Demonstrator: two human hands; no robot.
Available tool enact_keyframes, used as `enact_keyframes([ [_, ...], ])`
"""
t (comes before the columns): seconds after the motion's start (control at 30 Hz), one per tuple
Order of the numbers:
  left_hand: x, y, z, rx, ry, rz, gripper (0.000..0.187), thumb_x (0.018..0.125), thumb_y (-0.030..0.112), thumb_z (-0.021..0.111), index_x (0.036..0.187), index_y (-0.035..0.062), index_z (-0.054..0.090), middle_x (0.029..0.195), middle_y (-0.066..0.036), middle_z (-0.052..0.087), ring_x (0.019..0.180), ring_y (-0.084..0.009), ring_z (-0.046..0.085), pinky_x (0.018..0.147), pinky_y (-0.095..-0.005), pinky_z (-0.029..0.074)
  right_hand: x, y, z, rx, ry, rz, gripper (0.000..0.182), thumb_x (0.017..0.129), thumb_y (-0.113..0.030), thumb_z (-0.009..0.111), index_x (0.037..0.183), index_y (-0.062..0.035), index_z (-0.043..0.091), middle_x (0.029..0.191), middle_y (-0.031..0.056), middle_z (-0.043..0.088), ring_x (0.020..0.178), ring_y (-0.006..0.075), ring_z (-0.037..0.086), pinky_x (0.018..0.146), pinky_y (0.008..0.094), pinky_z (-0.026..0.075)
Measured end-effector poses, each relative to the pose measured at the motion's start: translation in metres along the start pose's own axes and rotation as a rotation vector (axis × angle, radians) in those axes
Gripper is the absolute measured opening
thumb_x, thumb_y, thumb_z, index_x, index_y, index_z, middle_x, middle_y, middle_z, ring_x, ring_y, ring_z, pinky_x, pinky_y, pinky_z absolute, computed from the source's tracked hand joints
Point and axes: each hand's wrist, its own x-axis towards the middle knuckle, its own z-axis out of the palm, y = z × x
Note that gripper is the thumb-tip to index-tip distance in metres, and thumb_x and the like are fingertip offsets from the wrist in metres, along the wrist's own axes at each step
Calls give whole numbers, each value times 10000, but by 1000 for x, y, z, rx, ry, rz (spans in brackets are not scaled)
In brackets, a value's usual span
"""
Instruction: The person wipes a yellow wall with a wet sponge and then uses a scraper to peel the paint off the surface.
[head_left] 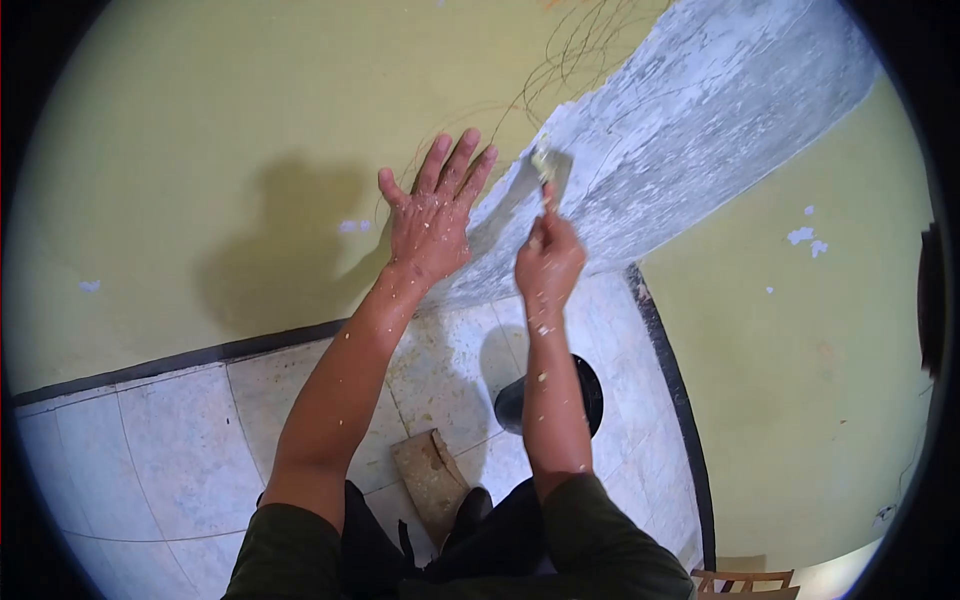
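My left hand (432, 220) lies flat on the yellow-green wall (180, 130), fingers spread, beside the edge of a bare grey-white strip (690, 130). In my right hand (550, 260) is a scraper (560, 172), its blade against the bare strip near the paint edge. My index finger stretches along the tool. Pale flakes stick to the blade, and more flakes dot both hands and forearms. The scraper's handle is mostly hidden in my fist.
Below the wall is a tiled floor (185, 430) with scattered flakes. A black bucket (590, 395) sits partly behind my right forearm. A dusty brown board (430, 480) lies near my feet. Part of a wooden item (745, 578) shows at the lower right.
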Motion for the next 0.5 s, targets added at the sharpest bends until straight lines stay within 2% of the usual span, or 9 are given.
enact_keyframes([
  [0.13,0,-2,-1,-42,36,-8,1074,701,119,776,1610,318,241,1714,65,44,1574,-218,27,1019,-823,155,1,-16,-2,65,-17,76,498,911,39,578,1358,-168,652,793,189,661,647,280,612,672,351,508],
  [0.2,-1,3,-4,-48,-52,-8,1022,803,163,764,1625,313,176,1717,-2,-8,1568,-312,10,1002,-874,85,11,-16,-10,38,-43,54,556,839,55,590,1341,-170,667,736,158,599,642,337,604,623,433,492],
  [0.33,2,5,2,33,-36,-18,1027,802,178,768,1627,307,170,1717,-13,-11,1568,-335,-4,1002,-878,63,18,-13,-9,21,-25,39,537,857,33,596,1345,-181,666,721,159,581,640,343,604,618,437,488],
  [0.43,-2,3,5,62,3,-7,1035,797,191,774,1627,305,166,1716,-37,2,1565,-357,-9,992,-885,58,81,-56,-30,144,124,-17,429,871,-25,587,1278,-106,692,791,239,643,732,431,636,660,468,494],
  [0.5,-2,5,-4,51,-16,-20,1040,792,186,773,1627,299,164,1715,-59,-6,1564,-369,-14,999,-882,34,100,-72,-41,234,116,37,383,872,-36,583,1232,-82,707,812,256,648,759,444,637,671,477,494],
])
